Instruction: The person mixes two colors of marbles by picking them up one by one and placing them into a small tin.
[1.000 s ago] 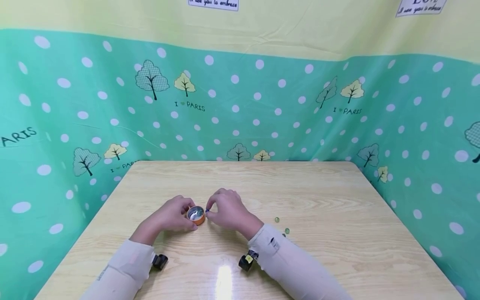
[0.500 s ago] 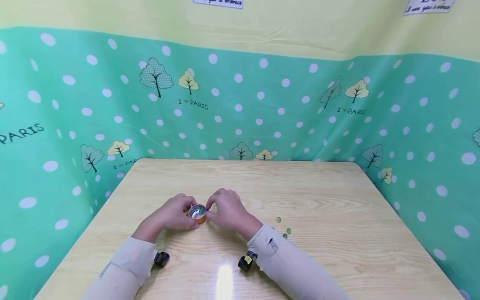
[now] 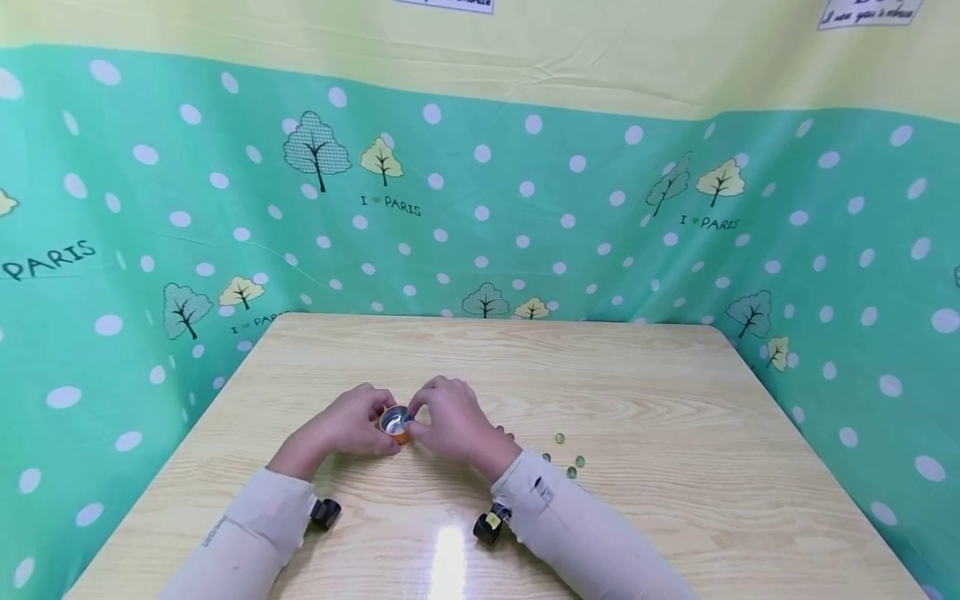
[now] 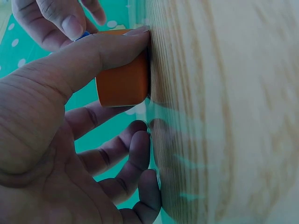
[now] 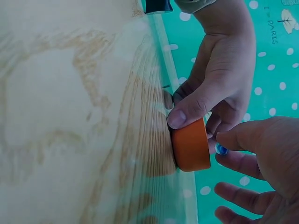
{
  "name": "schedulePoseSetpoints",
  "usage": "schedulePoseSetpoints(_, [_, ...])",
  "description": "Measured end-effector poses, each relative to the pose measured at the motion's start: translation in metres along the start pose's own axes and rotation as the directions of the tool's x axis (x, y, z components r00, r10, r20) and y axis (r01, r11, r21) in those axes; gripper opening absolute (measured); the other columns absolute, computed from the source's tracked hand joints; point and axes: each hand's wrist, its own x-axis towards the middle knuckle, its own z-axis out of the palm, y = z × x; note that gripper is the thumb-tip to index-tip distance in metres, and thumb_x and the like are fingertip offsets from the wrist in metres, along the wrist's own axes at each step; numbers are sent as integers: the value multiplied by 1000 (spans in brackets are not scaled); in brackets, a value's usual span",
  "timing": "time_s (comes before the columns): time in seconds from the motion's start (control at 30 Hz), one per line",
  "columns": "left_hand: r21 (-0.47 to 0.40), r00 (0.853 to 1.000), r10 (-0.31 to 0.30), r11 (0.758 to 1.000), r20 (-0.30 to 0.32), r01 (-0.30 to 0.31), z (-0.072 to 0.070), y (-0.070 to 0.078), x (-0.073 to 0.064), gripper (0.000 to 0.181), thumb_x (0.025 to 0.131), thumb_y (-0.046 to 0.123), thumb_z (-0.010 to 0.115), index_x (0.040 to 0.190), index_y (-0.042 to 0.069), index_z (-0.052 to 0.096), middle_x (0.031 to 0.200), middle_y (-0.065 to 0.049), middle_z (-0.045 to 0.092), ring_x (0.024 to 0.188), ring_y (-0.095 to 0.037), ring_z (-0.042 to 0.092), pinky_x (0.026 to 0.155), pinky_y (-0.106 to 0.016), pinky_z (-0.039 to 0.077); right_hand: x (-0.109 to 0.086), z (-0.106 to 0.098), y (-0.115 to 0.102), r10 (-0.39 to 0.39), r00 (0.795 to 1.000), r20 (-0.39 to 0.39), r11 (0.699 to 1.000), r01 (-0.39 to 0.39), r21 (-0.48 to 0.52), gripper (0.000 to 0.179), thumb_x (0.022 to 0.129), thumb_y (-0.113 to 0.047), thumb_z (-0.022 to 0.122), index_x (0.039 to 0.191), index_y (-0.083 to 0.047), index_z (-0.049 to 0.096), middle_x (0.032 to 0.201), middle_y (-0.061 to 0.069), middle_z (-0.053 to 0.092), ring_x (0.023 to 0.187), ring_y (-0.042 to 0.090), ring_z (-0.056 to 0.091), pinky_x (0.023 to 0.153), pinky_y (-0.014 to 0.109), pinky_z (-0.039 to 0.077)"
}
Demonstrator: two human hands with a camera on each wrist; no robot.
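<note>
A small orange cup (image 3: 397, 432) with a shiny metal inside stands on the table left of the middle. My left hand (image 3: 348, 429) grips it from the left, thumb on the near side and fingers around the far side. Between thumb and index finger, my right hand (image 3: 456, 423) pinches a blue glass marble (image 5: 221, 149). That marble is right at the cup's open rim, on its right side. The other right fingers spread apart in the right wrist view. Something greenish shows inside the cup, partly hidden by the right fingertips.
Loose green glass marbles (image 3: 580, 461) lie right of my right wrist. Darker reddish ones (image 3: 510, 436) sit close beside that wrist. The wooden table (image 3: 637, 375) ends at a green dotted cloth (image 3: 517, 217). A black wrist camera (image 3: 487, 527) hangs under my right sleeve.
My right hand and the blue marble have come closer to the cup, from just beside it to its rim. The left hand keeps its grip. The head view has shifted slightly.
</note>
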Motion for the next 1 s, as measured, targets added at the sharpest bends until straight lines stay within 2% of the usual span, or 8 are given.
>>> schedulePoseSetpoints(0.23, [2, 1000, 4, 1000, -2, -4, 0, 0, 1, 45, 67, 32, 98, 100, 19, 70, 104, -4, 59, 90, -21, 55, 80, -37, 47, 2, 3, -1, 7, 1000, 1, 1000, -7, -1, 10, 90, -38, 80, 92, -29, 76, 119, -4, 67, 113, 18, 58, 108, 42, 40])
schedulePoseSetpoints(0.5, [7, 1000, 9, 1000, -1, -9, 0, 2, 1, 46, 66, 31, 98, 99, 18, 70, 103, -5, 59, 89, -21, 55, 78, -36, 47, 1, 1, -4, -15, 1000, -15, 1000, 14, -14, 12, 90, -39, 80, 94, -28, 77, 117, -5, 67, 112, 16, 59, 106, 43, 42])
schedulePoseSetpoints(1.0, [-13, 1000, 5, 1000, 6, -5, -1, 2, 1, 46, 67, 30, 98, 101, 17, 70, 103, -6, 59, 89, -21, 55, 78, -36, 47, 0, -1, -3, 5, 1000, -13, 1000, -4, 17, 8, 92, -36, 78, 95, -28, 76, 119, -4, 66, 114, 18, 57, 108, 43, 40])
